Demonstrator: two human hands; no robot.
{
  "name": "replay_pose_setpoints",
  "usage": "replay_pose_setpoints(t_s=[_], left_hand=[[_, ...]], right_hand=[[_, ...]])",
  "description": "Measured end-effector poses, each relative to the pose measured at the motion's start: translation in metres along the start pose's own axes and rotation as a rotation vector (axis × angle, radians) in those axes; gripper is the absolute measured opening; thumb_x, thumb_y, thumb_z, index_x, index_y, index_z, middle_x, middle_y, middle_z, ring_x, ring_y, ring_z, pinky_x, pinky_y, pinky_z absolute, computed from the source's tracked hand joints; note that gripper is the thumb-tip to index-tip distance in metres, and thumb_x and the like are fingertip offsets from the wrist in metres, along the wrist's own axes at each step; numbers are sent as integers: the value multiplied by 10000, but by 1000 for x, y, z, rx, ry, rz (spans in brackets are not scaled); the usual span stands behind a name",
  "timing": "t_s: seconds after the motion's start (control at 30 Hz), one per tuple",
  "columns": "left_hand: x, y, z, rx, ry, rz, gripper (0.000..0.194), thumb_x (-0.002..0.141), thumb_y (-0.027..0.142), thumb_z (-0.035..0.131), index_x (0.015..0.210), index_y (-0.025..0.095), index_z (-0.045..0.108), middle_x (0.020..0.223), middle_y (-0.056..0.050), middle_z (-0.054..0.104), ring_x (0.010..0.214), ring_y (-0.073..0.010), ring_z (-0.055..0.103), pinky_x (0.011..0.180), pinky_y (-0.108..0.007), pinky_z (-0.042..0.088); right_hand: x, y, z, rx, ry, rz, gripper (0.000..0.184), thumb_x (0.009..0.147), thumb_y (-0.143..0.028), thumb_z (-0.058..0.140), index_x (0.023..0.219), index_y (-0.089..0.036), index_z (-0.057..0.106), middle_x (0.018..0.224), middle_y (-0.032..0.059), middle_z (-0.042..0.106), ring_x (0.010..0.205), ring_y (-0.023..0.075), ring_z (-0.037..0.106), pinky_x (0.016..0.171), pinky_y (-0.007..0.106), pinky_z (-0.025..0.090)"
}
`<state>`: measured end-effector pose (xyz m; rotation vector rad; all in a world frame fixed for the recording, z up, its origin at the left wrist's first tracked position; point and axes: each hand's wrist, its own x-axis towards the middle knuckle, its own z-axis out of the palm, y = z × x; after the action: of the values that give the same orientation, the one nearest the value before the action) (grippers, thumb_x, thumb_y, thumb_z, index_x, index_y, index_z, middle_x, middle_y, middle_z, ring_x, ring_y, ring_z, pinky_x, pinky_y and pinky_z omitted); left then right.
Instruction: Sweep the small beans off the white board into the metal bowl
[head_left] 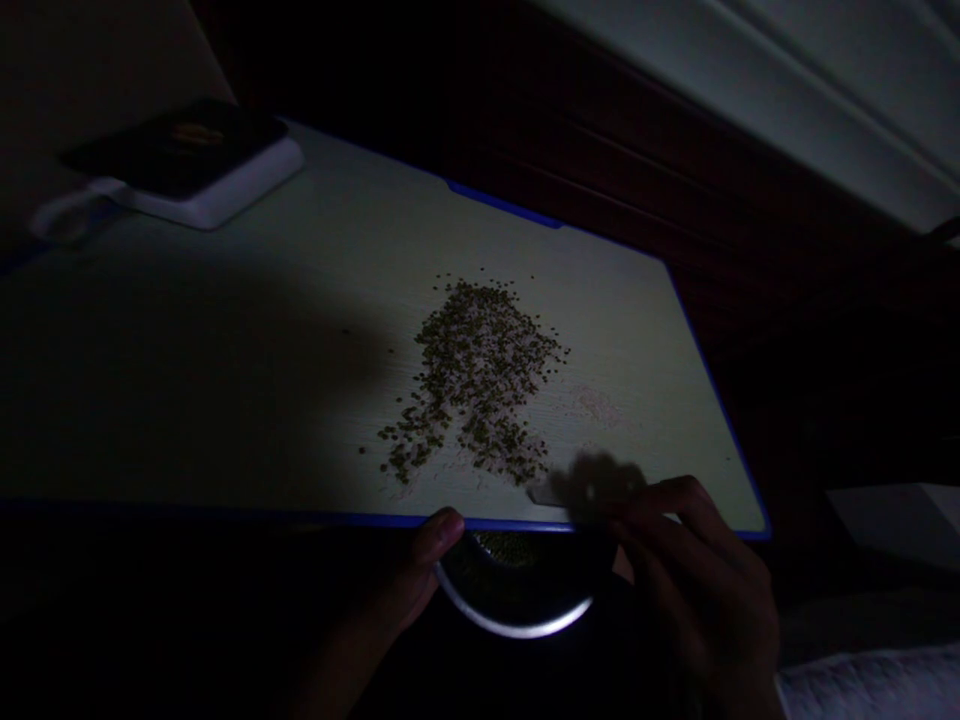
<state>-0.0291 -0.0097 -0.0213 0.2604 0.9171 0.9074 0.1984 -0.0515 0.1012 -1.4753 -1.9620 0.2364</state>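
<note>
At the far left sits a white plastic box with a flat black top [176,150], on the back corner of a pale laminate table top [600,300] edged in glossy blue trim [499,205]. A broad shadow lies across the left half of the surface.

Moving right, our left hand [416,570] rises from below the near edge, its fingers curled and its thumb bent over the blue trim. It pinches nothing we can make out, and we cannot tell whether it grips anything below the table. Just beside it, under the edge, is a round dark bowl with a bright metal rim [517,590], with a few greenish grains [499,545] showing inside.

Above the bowl, a loose heap of small olive-green seeds [472,370] fans across the middle of the table top, its lower end close to the near edge and strays dotted around it. Beside that lower end lies a pale flat strip [544,495], perhaps a card, next to a dark blurred shape [596,488] too smeared to name.

Our right hand [697,590] comes next, fingers curled inward rather than spread, and we cannot tell whether it pinches the strip. Seeds this small roll at a light touch, so we judge that a slow, low hand suits them, with the bowl kept snug under the table's edge.

Pale fabric [862,685] lies at the far right.
</note>
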Motion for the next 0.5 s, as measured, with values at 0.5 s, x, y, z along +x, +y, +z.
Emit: replay_pose_setpoints(t_s=[0.5], left_hand=[[4,0,-11,151,-104,-28,393,645,590,840,605,215,729,710,-71,734,787,-284,687,795,-391,567]], right_hand=[[33,41,-16,-110,126,173,142,982,-251,627,1061,-255,745,1021,41,720,916,190,690,750,336,535]])
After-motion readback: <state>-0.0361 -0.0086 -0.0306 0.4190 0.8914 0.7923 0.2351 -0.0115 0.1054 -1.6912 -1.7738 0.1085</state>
